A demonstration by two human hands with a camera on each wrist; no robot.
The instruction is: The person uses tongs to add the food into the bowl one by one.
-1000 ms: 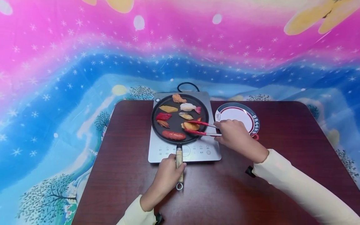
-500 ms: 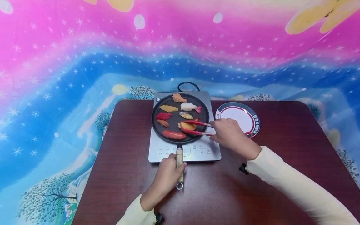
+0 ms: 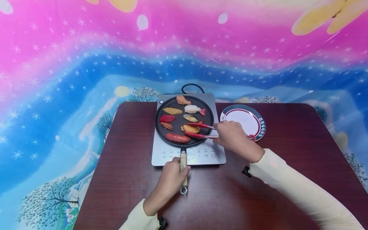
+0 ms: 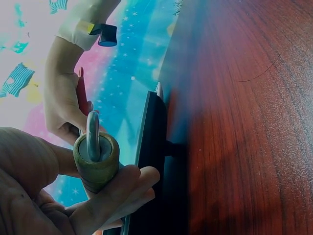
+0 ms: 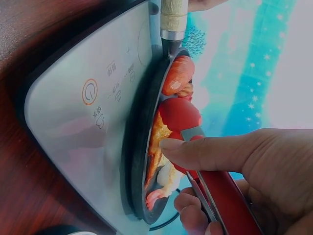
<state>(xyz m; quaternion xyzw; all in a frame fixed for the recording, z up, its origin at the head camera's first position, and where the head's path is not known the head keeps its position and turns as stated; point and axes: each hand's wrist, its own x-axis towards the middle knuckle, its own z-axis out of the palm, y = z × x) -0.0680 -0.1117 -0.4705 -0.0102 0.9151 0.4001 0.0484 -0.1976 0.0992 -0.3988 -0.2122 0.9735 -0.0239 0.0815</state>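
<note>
My left hand [image 3: 169, 179] grips the pale handle [image 3: 183, 159] of a round black frying pan [image 3: 179, 121]. The handle's end with its metal ring [image 4: 93, 142] shows in the left wrist view. In my right hand [image 3: 234, 135] I hold red-tipped metal tongs [image 3: 198, 136], thumb pressed along one arm. The tong tips lie on both sides of a golden-brown chicken wing [image 3: 191, 129] in the pan; whether they squeeze it is unclear. Close by are a scored sausage [image 3: 177, 138], a shell-like piece [image 3: 190, 118] and a shrimp [image 3: 192, 109] with a pink tail.
Under the pan is a silver induction cooker [image 3: 218, 158] with a touch panel. A plate [image 3: 244, 116] with a dark rim stands to its right, partly behind my right hand. Fried chicken [image 3: 183, 100], a yellow slice [image 3: 172, 111] and red meat [image 3: 167, 118] lie in the pan.
My right hand and the tongs have moved left, mostly in the first half second. The chicken wing has shifted left in the pan between the tips. My left hand stays on the handle.
</note>
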